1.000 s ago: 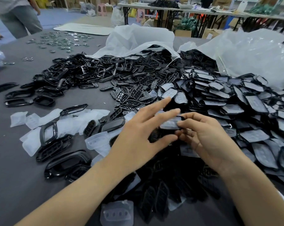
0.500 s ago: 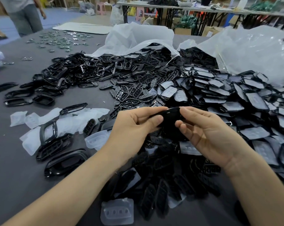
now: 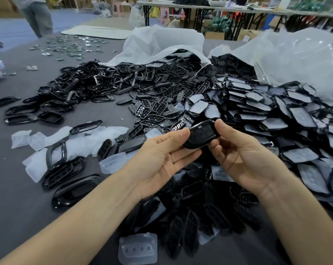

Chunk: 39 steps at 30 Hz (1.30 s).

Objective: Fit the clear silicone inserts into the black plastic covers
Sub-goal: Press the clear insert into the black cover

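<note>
A glossy black plastic cover is held above the table between both hands, its outer face with button openings turned up. My left hand, palm up, pinches its left end between thumb and fingers. My right hand, palm up, pinches its right end with the thumb on top. Whether an insert sits inside it cannot be told. Loose clear silicone inserts lie near the front edge and left of my left wrist. Bare black covers lie under my forearms.
A heap of covers with inserts fitted spreads to the right. Black frames and button plates pile at the centre and left. Two clear plastic bags lie behind. A grey table carries everything. A person stands far left at the back.
One second ago my hands pressed a clear insert onto the cover. Since then the cover was turned over, and both palms now face up with its black outer face showing.
</note>
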### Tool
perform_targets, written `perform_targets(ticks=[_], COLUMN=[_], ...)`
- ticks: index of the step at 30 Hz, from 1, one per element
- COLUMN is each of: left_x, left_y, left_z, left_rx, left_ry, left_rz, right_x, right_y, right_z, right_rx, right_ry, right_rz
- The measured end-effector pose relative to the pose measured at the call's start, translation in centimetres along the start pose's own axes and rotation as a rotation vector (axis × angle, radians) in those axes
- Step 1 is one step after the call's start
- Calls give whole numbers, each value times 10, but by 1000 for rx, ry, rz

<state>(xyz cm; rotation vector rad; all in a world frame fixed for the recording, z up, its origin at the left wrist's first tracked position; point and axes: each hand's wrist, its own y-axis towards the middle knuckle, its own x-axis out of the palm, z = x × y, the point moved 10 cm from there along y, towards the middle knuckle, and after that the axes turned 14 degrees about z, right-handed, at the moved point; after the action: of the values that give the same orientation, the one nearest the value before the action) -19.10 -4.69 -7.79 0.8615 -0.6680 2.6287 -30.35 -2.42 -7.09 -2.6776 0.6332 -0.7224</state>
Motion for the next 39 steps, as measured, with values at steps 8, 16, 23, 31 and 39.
perform_targets(ticks=[8, 16, 23, 31, 39], left_x=[4, 7, 8, 10, 28], left_y=[-2, -5, -5, -4, -37], left_z=[0, 3, 4, 5, 50], left_rx=[-2, 18, 55, 124, 996], left_ry=[-35, -28, 31, 44, 733], left_rz=[-30, -62, -76, -81, -109], right_x=[5, 7, 16, 25, 11], right_y=[3, 2, -4, -7, -1], right_z=[3, 11, 19, 12, 12], right_rx=[-8, 74, 219, 272, 172], right_ry=[22, 130, 336, 587, 375], right_rz=[-70, -76, -63, -154, -63])
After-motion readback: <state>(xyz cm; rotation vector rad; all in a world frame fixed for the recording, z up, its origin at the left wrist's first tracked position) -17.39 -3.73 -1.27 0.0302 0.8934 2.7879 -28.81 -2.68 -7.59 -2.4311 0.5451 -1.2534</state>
